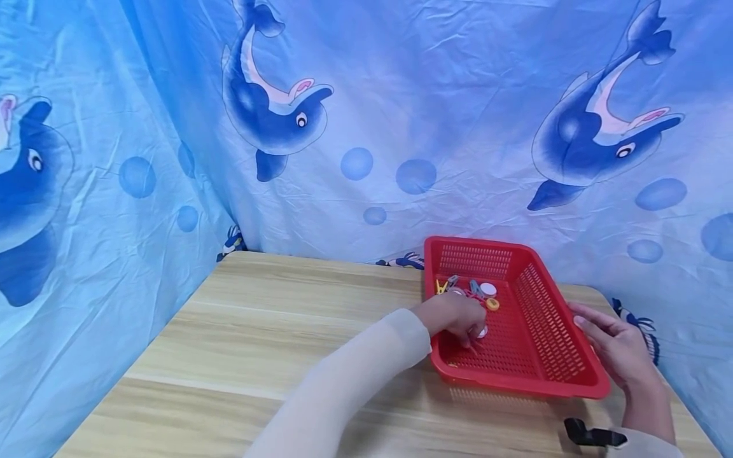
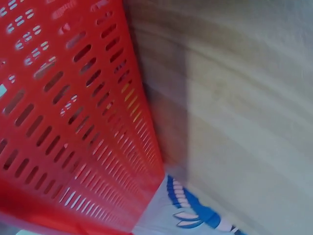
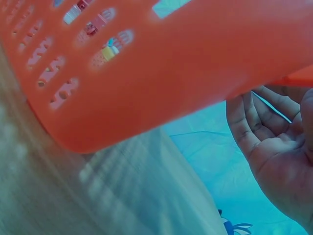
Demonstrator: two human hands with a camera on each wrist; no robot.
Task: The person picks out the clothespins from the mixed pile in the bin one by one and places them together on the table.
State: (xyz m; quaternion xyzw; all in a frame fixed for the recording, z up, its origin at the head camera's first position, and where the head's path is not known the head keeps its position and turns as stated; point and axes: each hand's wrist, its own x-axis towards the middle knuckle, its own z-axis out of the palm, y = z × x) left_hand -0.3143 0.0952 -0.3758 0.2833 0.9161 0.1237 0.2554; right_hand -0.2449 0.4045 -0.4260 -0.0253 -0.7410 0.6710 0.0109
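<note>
A red plastic basket [image 1: 529, 383] with slotted walls stands tilted on the wooden table, its right side raised. My right hand [image 1: 621, 350] grips the basket's right rim; the right wrist view also catches this hand [image 3: 274, 132] with its fingers hooked beneath the rim. Inside the basket, my left hand [image 1: 458, 316] reaches down with bent fingers, close to a white round cap [image 1: 483, 332]. Whatever is between those fingertips is hidden. Beyond the hand lie a yellow clothespin [image 1: 441, 287], a grey-blue clothespin [image 1: 475, 288], another white cap [image 1: 488, 290] and a yellow cap [image 1: 492, 305].
The wooden table [image 1: 258, 305] extends to the left of the basket. A blue dolphin-print curtain [image 1: 366, 114] hangs behind and along the sides. On the right sleeve sits a black strap piece [image 1: 592, 436].
</note>
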